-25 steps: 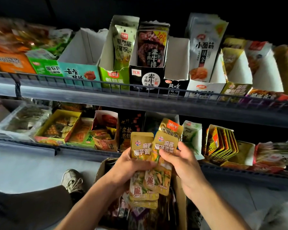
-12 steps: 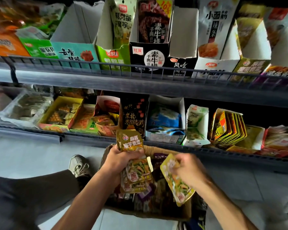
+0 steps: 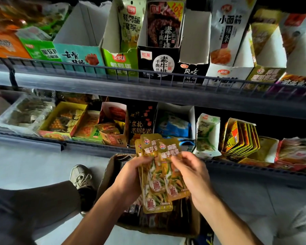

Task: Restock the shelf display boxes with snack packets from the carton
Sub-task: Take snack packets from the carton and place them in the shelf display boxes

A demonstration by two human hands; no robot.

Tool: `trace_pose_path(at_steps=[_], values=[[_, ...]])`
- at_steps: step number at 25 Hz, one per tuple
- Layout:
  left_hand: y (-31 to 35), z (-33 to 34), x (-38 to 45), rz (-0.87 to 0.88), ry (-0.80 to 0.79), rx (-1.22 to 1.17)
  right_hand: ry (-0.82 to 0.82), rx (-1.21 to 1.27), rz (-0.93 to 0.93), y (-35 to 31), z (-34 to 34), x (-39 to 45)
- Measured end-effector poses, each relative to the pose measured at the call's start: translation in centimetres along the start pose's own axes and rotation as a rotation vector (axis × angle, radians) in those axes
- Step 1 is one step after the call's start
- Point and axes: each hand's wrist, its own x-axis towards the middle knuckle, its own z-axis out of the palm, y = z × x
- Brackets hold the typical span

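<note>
Both hands now grip one fanned stack of yellow snack packets (image 3: 159,175) above the carton (image 3: 193,225) — left hand (image 3: 129,179) clasping, right hand (image 3: 191,175) pinching the packet fetched half a second ago; stack gathered, shelving pending.

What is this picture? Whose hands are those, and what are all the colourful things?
A person wears a camera on their head, so you see what they see, looking down. Those are their own hands. The left hand and right hand together hold a bunch of yellow snack packets. Below them on the floor sits a brown carton with more packets inside. In front are two shop shelves; the upper shelf carries open display boxes, like the black box, waiting to be filled.
</note>
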Motion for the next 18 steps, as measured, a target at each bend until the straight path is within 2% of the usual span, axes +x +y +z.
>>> trace_pose_path(at_steps=[3, 6, 8, 11, 14, 18], values=[[-0.3, -0.2, 0.5, 0.100, 0.078, 0.136, -0.187, 0.078, 0.155, 0.1, 0.0, -0.2], [0.0, -0.2, 0.4, 0.056, 0.004, 0.071, -0.106, 0.176, 0.223, -0.2, -0.7, 0.6], [0.3, -0.4, 0.6, 0.041, 0.039, 0.005, -0.038, 0.269, 0.221, -0.6, -1.8, 1.5], [0.4, -0.5, 0.8, 0.068, 0.082, -0.030, -0.093, 0.371, 0.196, -1.3, -3.0, 1.9], [0.3, -0.4, 0.7, 0.132, 0.120, -0.004, -0.216, 0.268, 0.215, -0.7, -2.0, 1.1], [-0.1, -0.1, 0.7, 0.230, 0.177, 0.081, -0.292, 0.160, 0.222, 0.4, -0.7, 0.3]])
